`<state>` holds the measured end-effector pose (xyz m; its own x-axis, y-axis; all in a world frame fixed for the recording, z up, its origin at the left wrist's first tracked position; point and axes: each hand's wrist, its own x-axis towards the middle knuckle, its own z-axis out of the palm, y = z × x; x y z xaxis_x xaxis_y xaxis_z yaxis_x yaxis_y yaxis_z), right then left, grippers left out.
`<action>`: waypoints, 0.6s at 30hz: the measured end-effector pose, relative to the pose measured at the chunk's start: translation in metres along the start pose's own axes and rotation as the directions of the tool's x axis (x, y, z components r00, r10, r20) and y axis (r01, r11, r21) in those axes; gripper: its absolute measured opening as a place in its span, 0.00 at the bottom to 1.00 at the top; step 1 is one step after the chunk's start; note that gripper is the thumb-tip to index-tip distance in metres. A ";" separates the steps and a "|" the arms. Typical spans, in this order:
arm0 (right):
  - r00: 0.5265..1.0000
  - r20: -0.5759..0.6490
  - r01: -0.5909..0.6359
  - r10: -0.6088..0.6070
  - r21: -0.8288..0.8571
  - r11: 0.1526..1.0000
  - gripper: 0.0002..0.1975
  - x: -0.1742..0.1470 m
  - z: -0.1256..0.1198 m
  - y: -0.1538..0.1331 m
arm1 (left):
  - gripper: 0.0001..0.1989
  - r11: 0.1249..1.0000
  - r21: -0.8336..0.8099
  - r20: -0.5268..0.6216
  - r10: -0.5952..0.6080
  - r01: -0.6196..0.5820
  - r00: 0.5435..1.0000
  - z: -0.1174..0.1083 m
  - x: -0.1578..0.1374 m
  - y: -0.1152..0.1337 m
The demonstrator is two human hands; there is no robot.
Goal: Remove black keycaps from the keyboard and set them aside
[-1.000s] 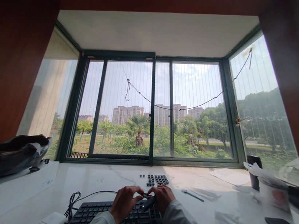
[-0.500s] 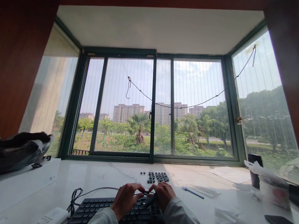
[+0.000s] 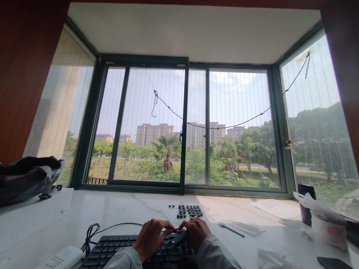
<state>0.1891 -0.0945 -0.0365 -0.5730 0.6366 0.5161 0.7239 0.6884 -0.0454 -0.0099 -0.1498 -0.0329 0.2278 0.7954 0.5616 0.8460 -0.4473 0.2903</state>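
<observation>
Right grip [image 3: 195, 235] on slim dark tool [image 3: 179, 239]

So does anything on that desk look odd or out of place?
Yes: a cluster of loose keycaps lies on the desk beyond the keyboard, off their switches. A crumpled tissue sits to the right. Nothing looks spilled.
</observation>
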 end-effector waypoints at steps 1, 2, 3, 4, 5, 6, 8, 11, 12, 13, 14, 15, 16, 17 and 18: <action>1.000 -0.003 0.001 -0.001 -0.001 1.000 0.15 0.000 0.000 0.000 | 0.10 1.000 -0.003 0.001 -0.001 0.001 1.000 0.000 0.000 0.000; 1.000 -0.005 0.002 -0.002 -0.001 1.000 0.15 0.000 0.001 0.001 | 0.10 1.000 -0.008 0.000 -0.001 0.001 1.000 0.000 0.000 0.000; 1.000 -0.006 0.005 -0.005 0.001 1.000 0.15 0.000 0.001 0.001 | 0.10 1.000 -0.015 -0.003 0.001 -0.001 1.000 0.000 0.000 0.000; 1.000 -0.008 0.010 -0.010 0.004 1.000 0.15 0.000 0.001 0.001 | 0.10 1.000 -0.024 -0.008 0.006 -0.006 1.000 0.000 0.000 0.000; 1.000 -0.009 0.015 -0.015 0.006 1.000 0.15 0.000 0.001 0.001 | 0.10 0.999 -0.031 -0.015 0.014 -0.014 1.000 -0.001 0.000 0.000; 1.000 -0.010 0.018 -0.018 0.008 1.000 0.15 0.000 0.001 0.001 | 0.10 0.999 -0.035 -0.022 0.022 -0.022 1.000 -0.001 0.000 0.001; 1.000 -0.009 0.017 -0.017 0.011 1.000 0.14 0.001 0.001 0.001 | 0.10 0.999 -0.028 -0.034 0.035 -0.036 0.999 -0.002 0.000 0.001; 1.000 -0.007 0.019 -0.019 0.020 1.000 0.15 0.002 0.001 0.000 | 0.10 0.999 -0.011 -0.046 0.041 -0.042 0.998 -0.003 -0.001 0.002; 1.000 -0.009 0.022 -0.022 0.024 0.999 0.15 0.002 0.001 0.000 | 0.10 0.999 -0.008 -0.048 0.041 -0.041 0.998 -0.004 -0.001 0.002; 1.000 -0.013 0.026 -0.025 0.029 0.999 0.15 0.002 0.001 0.001 | 0.10 0.999 -0.006 -0.049 0.042 -0.042 0.998 -0.004 -0.001 0.002; 1.000 -0.016 0.024 -0.024 0.032 0.999 0.15 0.002 0.001 0.001 | 0.10 0.999 -0.003 -0.048 0.042 -0.043 0.998 -0.004 -0.001 0.002; 1.000 -0.018 0.018 -0.018 0.033 0.999 0.15 0.001 0.000 0.002 | 0.10 0.999 0.003 -0.046 0.040 -0.040 0.998 -0.004 -0.001 0.001; 1.000 -0.014 0.009 -0.009 0.032 0.999 0.15 0.001 -0.001 0.003 | 0.11 0.999 0.010 -0.044 0.035 -0.035 0.998 -0.005 -0.001 0.000; 1.000 -0.006 -0.004 0.004 0.024 1.000 0.15 0.000 -0.002 0.004 | 0.11 1.000 0.018 -0.041 0.026 -0.025 0.999 -0.005 -0.001 -0.001; 1.000 0.004 -0.019 0.019 0.009 1.000 0.16 0.000 -0.003 0.006 | 0.11 1.000 0.028 -0.040 0.011 -0.010 0.999 -0.006 0.000 -0.003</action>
<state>0.1944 -0.0916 -0.0344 -0.5603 0.6511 0.5119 0.7312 0.6792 -0.0635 -0.0149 -0.1510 -0.0290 0.2182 0.7733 0.5953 0.8569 -0.4437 0.2623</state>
